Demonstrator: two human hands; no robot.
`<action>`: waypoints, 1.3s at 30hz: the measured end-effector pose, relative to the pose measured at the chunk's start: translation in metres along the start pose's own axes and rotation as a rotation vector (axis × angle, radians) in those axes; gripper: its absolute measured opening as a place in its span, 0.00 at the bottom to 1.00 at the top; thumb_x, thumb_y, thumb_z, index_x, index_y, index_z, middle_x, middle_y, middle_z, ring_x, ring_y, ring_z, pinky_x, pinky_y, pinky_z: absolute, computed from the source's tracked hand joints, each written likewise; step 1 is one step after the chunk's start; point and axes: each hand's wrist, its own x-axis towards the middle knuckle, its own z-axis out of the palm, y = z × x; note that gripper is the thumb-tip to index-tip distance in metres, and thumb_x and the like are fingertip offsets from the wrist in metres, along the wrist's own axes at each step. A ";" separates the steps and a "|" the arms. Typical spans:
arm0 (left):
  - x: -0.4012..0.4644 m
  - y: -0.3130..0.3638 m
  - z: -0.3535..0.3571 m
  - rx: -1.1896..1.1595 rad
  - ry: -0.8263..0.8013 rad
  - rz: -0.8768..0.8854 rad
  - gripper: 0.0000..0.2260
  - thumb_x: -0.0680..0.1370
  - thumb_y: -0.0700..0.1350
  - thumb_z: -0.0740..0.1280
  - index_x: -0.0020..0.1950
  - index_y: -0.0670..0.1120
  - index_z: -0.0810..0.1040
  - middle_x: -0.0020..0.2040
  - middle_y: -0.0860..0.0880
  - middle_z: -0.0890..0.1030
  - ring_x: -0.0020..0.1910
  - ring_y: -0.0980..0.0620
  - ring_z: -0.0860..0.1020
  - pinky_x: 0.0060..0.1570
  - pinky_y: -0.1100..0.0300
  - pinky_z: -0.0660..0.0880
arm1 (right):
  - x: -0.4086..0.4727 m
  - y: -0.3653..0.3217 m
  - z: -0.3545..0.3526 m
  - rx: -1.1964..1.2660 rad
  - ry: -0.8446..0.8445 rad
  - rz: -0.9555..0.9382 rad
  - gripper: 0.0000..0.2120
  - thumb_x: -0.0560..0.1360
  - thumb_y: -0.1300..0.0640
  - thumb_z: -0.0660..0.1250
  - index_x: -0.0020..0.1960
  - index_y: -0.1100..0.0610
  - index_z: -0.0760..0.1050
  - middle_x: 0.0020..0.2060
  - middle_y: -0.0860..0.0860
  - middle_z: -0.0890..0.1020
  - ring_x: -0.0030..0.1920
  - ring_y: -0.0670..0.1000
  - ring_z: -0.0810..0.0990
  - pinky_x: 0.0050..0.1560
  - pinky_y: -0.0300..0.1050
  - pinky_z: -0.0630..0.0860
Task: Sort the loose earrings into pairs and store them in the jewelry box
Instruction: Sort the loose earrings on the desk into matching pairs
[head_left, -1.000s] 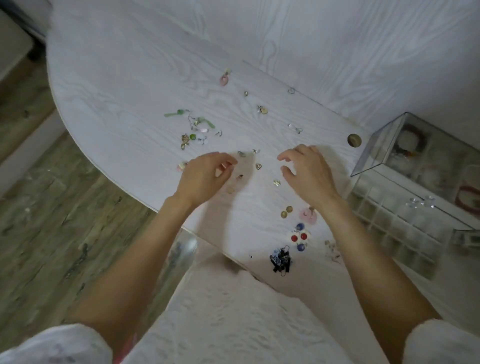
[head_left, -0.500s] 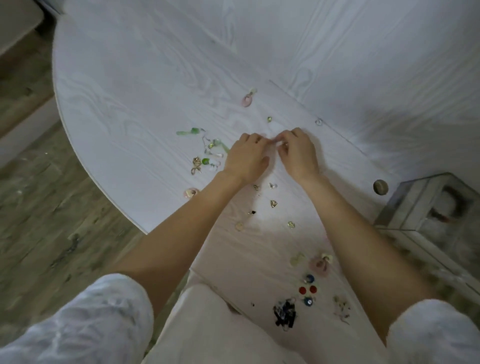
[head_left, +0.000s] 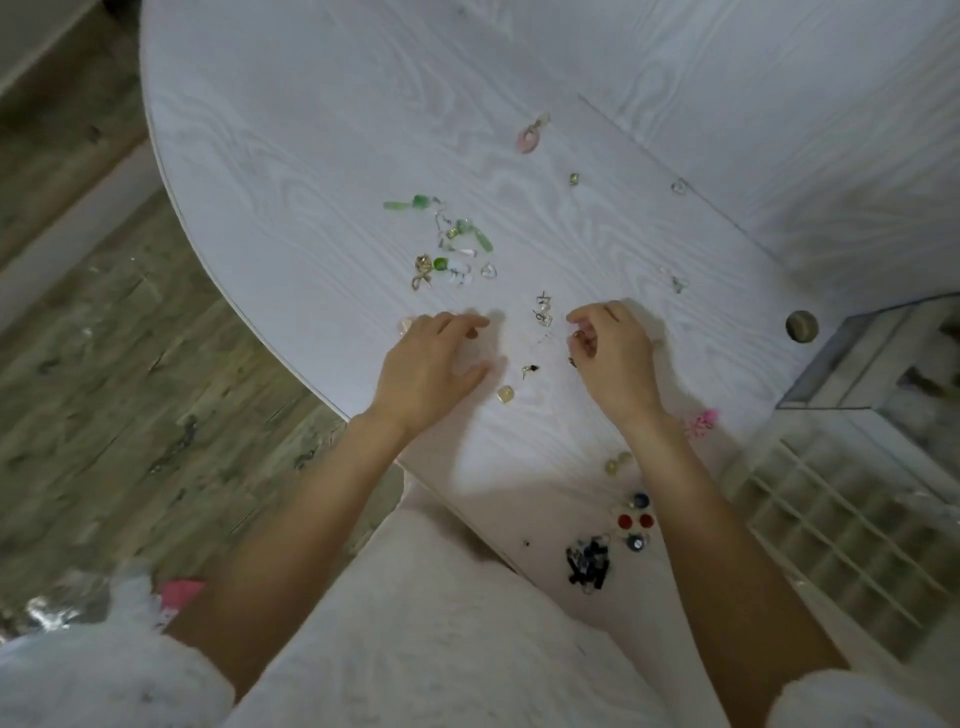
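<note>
Between the two hands, on the white table (head_left: 311, 171), lies a short column of small silver earrings (head_left: 543, 310), its long axis running away from the person. It sits just ahead of the gap between the fingertips, slightly nearer the right hand (head_left: 613, 353) than the left hand (head_left: 431, 364).

Right hand: fingers curled inward, with a small gold-toned piece (head_left: 578, 335) apparently pinched at the fingertips; blur prevents confirming the grip. Left hand: fingers extended and relaxed, tips on or just above the table, holding nothing visible.

A dark stud (head_left: 530, 369) and a pale square earring (head_left: 505, 394) lie between the two wrists, just behind the left thumb. Ahead of the left fingers lies the green and gold cluster (head_left: 452, 244). Behind the right wrist lie red and blue round studs (head_left: 635, 521) and a black cluster (head_left: 588, 564).

Beside the right forearm stands the jewelry box (head_left: 852, 525), a grid of small compartments. Contents cannot be determined; most cells appear unfilled, so storage is judged to be at an early stage.
</note>
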 end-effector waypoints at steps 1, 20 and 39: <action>-0.005 0.003 0.003 0.012 -0.049 -0.021 0.21 0.73 0.56 0.68 0.64 0.51 0.72 0.55 0.53 0.77 0.54 0.52 0.73 0.48 0.55 0.73 | -0.004 -0.001 0.001 0.015 -0.003 0.016 0.09 0.73 0.68 0.65 0.53 0.62 0.77 0.50 0.55 0.76 0.42 0.48 0.76 0.49 0.40 0.77; -0.016 0.021 0.031 -0.068 -0.090 -0.053 0.04 0.72 0.40 0.68 0.46 0.45 0.78 0.42 0.49 0.79 0.41 0.50 0.76 0.39 0.64 0.64 | -0.004 -0.007 -0.004 -0.188 -0.042 0.125 0.05 0.71 0.58 0.71 0.46 0.56 0.79 0.41 0.51 0.83 0.50 0.55 0.76 0.53 0.48 0.71; -0.064 0.052 0.066 -0.058 -0.117 0.118 0.05 0.74 0.43 0.68 0.49 0.48 0.82 0.43 0.48 0.79 0.42 0.48 0.77 0.41 0.59 0.70 | -0.133 -0.012 -0.020 -0.028 -0.059 0.243 0.03 0.72 0.57 0.71 0.46 0.53 0.80 0.40 0.47 0.84 0.38 0.44 0.78 0.43 0.42 0.77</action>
